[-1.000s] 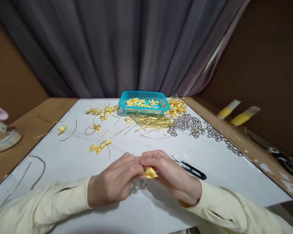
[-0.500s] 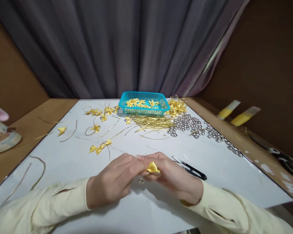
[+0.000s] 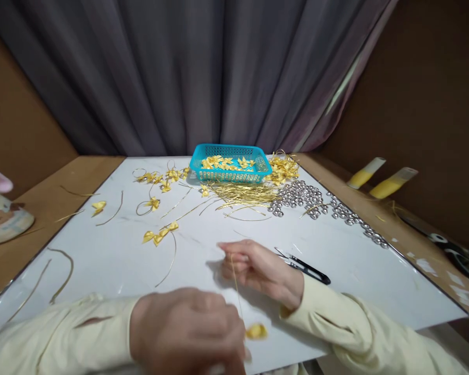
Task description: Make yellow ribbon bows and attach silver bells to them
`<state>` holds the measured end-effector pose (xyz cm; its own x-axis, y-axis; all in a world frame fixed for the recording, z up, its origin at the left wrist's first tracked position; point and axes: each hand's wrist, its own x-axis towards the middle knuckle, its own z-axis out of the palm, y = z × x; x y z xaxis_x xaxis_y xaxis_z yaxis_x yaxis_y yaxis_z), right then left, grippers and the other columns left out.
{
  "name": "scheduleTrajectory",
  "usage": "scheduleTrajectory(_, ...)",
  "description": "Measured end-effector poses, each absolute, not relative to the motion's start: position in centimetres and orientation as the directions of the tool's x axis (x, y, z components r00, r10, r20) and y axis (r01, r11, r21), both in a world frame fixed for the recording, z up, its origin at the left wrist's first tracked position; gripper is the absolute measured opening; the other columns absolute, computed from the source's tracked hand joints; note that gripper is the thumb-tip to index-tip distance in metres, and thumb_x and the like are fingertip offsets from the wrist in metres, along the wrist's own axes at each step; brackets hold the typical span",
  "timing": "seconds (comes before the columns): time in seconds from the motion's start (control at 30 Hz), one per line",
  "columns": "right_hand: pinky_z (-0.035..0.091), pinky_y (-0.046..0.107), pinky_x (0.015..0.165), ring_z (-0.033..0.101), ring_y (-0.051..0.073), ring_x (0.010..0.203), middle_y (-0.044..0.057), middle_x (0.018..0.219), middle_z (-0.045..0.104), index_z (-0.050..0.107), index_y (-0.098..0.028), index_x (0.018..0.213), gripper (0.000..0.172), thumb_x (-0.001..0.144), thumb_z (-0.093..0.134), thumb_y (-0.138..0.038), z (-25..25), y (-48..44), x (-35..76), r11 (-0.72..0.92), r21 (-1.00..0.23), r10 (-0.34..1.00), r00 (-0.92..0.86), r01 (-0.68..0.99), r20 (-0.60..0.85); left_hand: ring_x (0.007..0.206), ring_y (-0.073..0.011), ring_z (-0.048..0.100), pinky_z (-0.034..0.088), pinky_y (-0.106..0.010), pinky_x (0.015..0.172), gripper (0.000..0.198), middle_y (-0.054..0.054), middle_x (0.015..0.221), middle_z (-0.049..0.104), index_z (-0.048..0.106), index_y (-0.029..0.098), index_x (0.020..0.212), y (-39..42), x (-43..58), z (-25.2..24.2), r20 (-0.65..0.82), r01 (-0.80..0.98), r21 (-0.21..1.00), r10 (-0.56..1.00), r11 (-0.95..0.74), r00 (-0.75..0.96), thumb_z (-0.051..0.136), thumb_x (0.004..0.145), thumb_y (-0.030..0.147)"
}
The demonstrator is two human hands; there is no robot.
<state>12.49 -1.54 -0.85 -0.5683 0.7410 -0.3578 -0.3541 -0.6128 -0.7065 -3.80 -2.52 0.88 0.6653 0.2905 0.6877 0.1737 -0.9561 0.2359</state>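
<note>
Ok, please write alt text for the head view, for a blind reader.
Two hands stretch a thin gold thread above a white table: the right hand pinches one end, the blurred left hand holds a small yellow bow at the other. Black snips lie beside the right hand; a blue basket and silver bells sit farther back.

Soft, even indoor light from above brightens the white table top [image 3: 113, 250], with faint sheen near its left edge. The left hand [image 3: 187, 328] is smeared by motion blur; the right hand [image 3: 260, 268] is sharp, throwing a soft shadow leftward, its pinched gold thread [image 3: 236, 286] barely resolved. Wide-angle distortion bows the edges; the curtain [image 3: 172, 78] is dim
</note>
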Motion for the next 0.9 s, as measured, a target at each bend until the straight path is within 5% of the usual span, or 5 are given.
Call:
scheduleTrajectory(0.1, 0.013, 0.024, 0.046, 0.009, 0.006, 0.046, -0.011, 0.044, 0.019, 0.028, -0.019, 0.046, 0.049, 0.074, 0.066, -0.032, -1.4, 0.0, 13.5, -0.546, -0.754, 0.798, -0.502, -0.366, -0.334, 0.056, -0.0135, 0.057, 0.047, -0.025, 0.053, 0.023, -0.003, 0.066, 0.065, 0.054, 0.020, 0.077, -2.3, -4.1, 1.2, 0.694, 0.001, 0.173, 0.122, -0.985, 0.710, 0.037, 0.092, 0.016)
scheduleTrajectory(0.23, 0.012, 0.024, 0.046, 0.012, 0.007, 0.046, -0.009, 0.044, 0.022, 0.032, -0.018, 0.048, 0.047, 0.081, 0.061, -0.035, -1.7, 1.8, 15.1, -0.469, -0.799, 0.852, -0.431, -0.377, -0.297, 0.067, -0.0145, 0.059, 0.049, -0.027, 0.062, 0.016, -0.008, 0.074, 0.065, 0.051, 0.011, 0.097, -1.1, -4.2, 1.9, 0.714, 0.070, 0.260, 0.240, -0.963, 0.657, 0.043, 0.087, 0.003)
scheduleTrajectory(0.7, 0.022, 0.022, 0.044, 0.014, 0.007, 0.040, -0.010, 0.040, 0.020, 0.030, -0.019, 0.050, 0.047, 0.087, 0.052, -0.036, -2.8, 5.2, 17.8, -0.363, -0.863, 0.922, -0.270, -0.351, -0.278, 0.060, -0.0080, 0.059, 0.049, -0.015, 0.057, 0.010, -0.001, 0.073, 0.065, 0.052, 0.017, 0.092, -1.3, -3.7, 2.2, 0.636, 0.104, 0.540, 0.486, -0.835, 0.600, 0.046, 0.089, 0.009)
scheduleTrajectory(0.9, 0.039, 0.025, 0.063, 0.049, 0.010, 0.059, 0.000, 0.064, 0.056, 0.053, -0.015, 0.058, 0.033, 0.081, 0.060, -0.037, -0.1, 3.4, 17.7, -0.176, -0.943, 0.978, -0.161, -0.284, -0.134, 0.062, -0.0061, 0.062, 0.048, -0.012, 0.060, 0.011, 0.004, 0.071, 0.065, 0.050, 0.019, 0.094, -1.4, -3.7, 2.2, 0.438, 0.156, 0.762, 0.677, -0.629, 0.592, 0.048, 0.088, 0.010)
